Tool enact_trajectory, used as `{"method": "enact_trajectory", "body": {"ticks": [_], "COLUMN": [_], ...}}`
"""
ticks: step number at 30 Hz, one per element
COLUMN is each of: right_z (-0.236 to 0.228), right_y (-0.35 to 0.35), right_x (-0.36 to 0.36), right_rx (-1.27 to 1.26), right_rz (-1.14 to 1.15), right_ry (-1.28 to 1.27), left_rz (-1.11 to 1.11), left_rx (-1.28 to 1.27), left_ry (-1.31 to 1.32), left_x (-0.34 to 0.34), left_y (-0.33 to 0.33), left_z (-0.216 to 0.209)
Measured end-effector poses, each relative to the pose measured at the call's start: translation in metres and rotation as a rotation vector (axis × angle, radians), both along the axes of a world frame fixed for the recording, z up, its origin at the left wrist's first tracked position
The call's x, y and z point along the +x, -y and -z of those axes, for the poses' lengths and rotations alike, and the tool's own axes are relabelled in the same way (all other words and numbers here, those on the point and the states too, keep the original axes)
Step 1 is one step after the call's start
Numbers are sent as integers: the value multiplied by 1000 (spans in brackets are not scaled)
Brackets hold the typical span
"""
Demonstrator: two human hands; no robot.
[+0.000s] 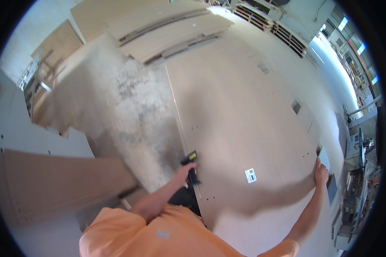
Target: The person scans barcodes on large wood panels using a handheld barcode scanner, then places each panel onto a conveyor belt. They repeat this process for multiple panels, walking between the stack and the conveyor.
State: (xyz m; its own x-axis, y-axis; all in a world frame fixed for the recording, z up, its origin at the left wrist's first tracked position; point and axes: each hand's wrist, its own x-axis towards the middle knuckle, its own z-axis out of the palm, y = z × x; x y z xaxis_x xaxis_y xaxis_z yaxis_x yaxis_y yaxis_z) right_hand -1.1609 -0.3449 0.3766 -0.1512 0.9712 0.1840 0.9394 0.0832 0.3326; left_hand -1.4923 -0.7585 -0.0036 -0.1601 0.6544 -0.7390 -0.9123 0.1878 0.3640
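A large light-brown board [244, 128] lies in front of me, with small drilled holes and a few rectangular cut-outs. A white printed label [250, 175] is stuck on its near part. At the board's left edge my left hand [185, 172] is closed round the handle of a black pistol-grip tool [191, 165], which has a yellow patch on top. Its exact kind is not clear. Far to the right, my right hand [321, 173] grips the board's right edge beside a notch, the fingers partly hidden beyond the edge.
Stacked brown panels [176, 36] lie on the floor at the far side. Wooden pallets [270, 28] stand at the back right. A brown panel [60, 184] and a white machine-like surface [34, 115] are at my left. Equipment [356, 147] lines the right.
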Motion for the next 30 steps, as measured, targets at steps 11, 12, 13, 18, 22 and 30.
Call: {"method": "enact_trajectory", "body": {"ticks": [11, 12, 13, 18, 22, 30], "right_z": [105, 118, 131, 199, 257, 370], "right_y": [-129, -137, -141, -185, -227, -341], "right_x": [-391, -423, -450, -573, -631, -720], "right_rx": [-127, -127, -133, -212, -277, -367], "right_rz": [-168, -154, -145, -59, 44, 155], "right_ry": [-55, -47, -44, -27, -39, -86], "left_rz": [80, 116, 127, 55, 187, 456], "left_rx": [-135, -199, -218, -160, -245, -218], "left_ry": [-68, -66, -103, -75, -126, -104], "left_x": [-344, -377, -406, -560, -654, -755], "left_y": [-62, -68, -72, -109, -150, -243], "left_z": [38, 44, 52, 80, 103, 106]}}
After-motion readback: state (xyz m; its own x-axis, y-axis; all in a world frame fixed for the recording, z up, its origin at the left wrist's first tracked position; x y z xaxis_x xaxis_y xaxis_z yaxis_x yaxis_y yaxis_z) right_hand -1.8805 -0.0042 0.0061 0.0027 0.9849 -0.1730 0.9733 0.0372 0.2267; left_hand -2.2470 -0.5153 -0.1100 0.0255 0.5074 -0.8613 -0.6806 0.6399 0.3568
